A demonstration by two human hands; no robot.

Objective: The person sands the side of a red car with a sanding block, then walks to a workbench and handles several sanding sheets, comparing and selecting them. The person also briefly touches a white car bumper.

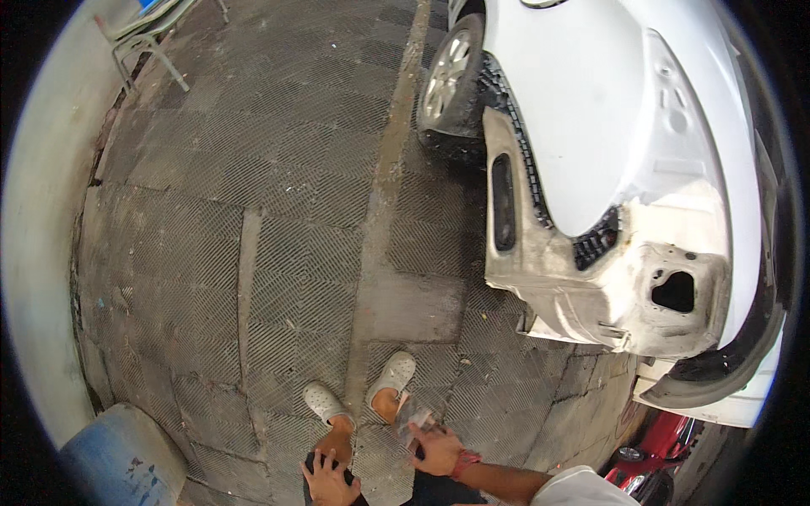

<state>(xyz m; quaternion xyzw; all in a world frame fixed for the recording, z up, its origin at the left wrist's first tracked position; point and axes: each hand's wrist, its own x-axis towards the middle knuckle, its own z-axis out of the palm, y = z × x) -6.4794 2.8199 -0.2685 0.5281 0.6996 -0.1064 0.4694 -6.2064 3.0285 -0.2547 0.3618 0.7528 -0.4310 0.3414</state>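
One left hand, splayed, cut off below, right hand apparently gripping a blurred translucent thing

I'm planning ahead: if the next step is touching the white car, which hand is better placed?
Probably the right hand: it's nearer the white car, which stands on that side. The left hand lies farther off.
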